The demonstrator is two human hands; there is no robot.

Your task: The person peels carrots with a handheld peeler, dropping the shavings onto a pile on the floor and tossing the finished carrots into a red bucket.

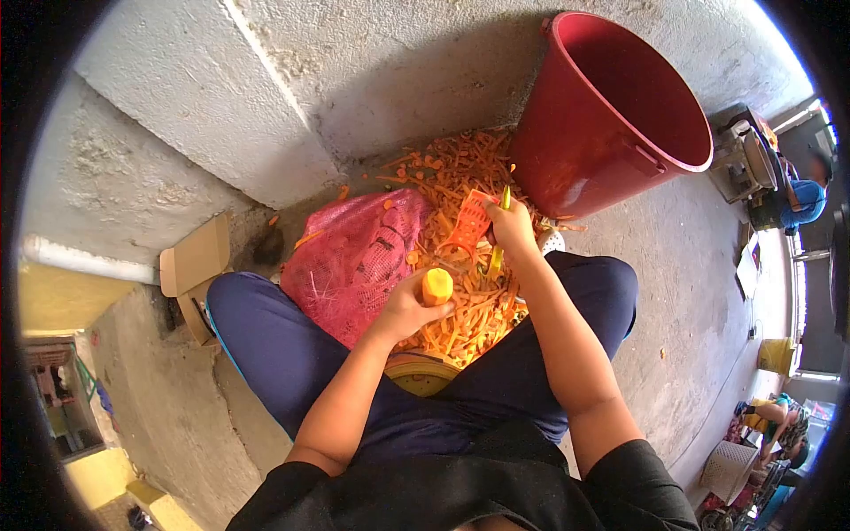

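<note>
My left hand (409, 311) is closed around a thick peeled carrot (436, 285), its flat cut end facing up. My right hand (515, 228) grips a slim yellow-green tool (506, 198). One end of it sticks up above the fist and a yellow part shows below; its exact kind is hard to make out. Just left of that hand is an orange perforated plastic piece (467, 221). Under and around both hands lies a heap of carrot peelings (452, 332). A pink mesh sack (350, 257) slumps to the left of the heap.
A big red bucket (611, 115) stands by the wall at upper right. A cardboard box (197, 257) sits at left, and a yellow round rim (421, 379) shows between my legs. At far right are a person in blue (806, 202) and another person (784, 425) near a white basket (728, 469).
</note>
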